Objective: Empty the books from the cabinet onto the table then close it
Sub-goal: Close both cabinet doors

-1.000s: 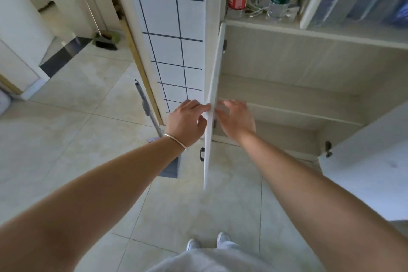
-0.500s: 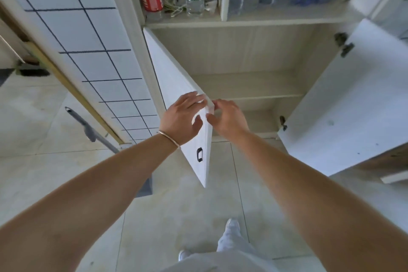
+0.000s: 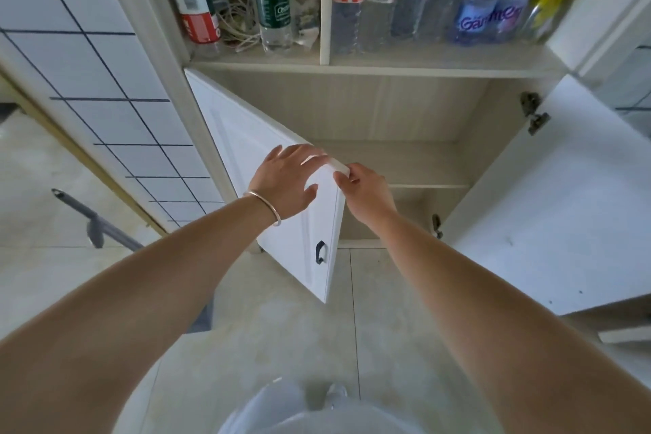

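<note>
The lower cabinet (image 3: 398,109) stands open, and its two shelves hold no books. Its white left door (image 3: 303,250), with a small black handle (image 3: 320,252), is swung partway toward the opening. My left hand (image 3: 287,183) lies flat with spread fingers on the door's outer face near the top corner. My right hand (image 3: 366,192) pinches the top corner of the door's free edge from the inner side. The white right door (image 3: 549,208) hangs wide open at the right.
An open shelf (image 3: 387,62) above the cabinet holds several plastic bottles and a tangle of cords. A white tiled wall (image 3: 88,56) is at the left, with a grey mop handle (image 3: 95,222) leaning over the tiled floor. My feet show at the bottom.
The left door has swung from edge-on toward the cabinet opening with both hands on it. My left hand's fingers have flattened onto its face. The view has shifted right, revealing the right door.
</note>
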